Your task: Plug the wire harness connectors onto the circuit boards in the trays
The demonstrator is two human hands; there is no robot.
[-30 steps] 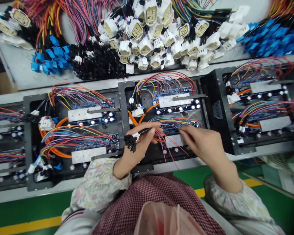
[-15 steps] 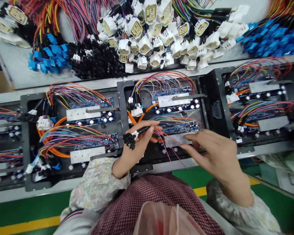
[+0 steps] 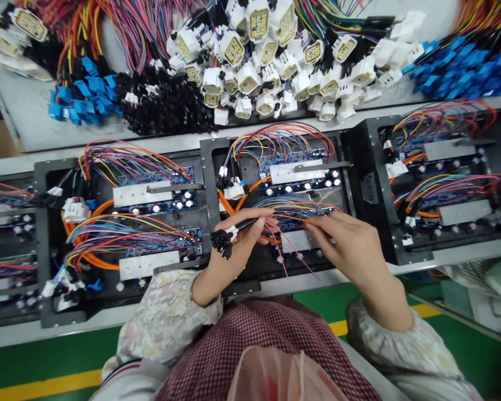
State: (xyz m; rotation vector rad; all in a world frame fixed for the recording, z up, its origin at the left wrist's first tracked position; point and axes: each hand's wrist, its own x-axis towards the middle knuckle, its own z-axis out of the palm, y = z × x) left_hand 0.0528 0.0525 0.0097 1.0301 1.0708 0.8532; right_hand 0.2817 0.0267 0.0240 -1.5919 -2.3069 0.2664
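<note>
Wire bundle [image 3: 247,224] sits in left hand [image 3: 239,244], above the lower part of the middle black tray [image 3: 209,186]. Left hand pinches it, thumb against fingers, around the black sleeve. Bundle look: thin, loose, multi-part. Black plugs [image 3: 222,240] clustered at one end, poking out past the thumb side; small white pieces [image 3: 232,229] next to them; short black sleeve in the middle; bare loose wires fanning out the other end. Loose wires mostly pink to purple, slim, slightly bent, a couple hanging down toward the tray's near edge, ends free. One orange wire [image 3: 290,218] goes nearly straight across from left hand to right hand [image 3: 353,240]. Right hand pinches it, thumb and index pressed together; wire tip hidden by the fingers, can't tell if it touches the board.

Under the hands: blue circuit board [image 3: 291,225] with a row of coloured wires arching over its far side, plus a pale metal bar [image 3: 296,241], partly covered by the right hand. Second blue board [image 3: 304,188] farther up, same tray. Beyond the trays, grey surface [image 3: 39,120] carries heaped white connectors [image 3: 248,78] and blue connectors [image 3: 83,94].
</note>
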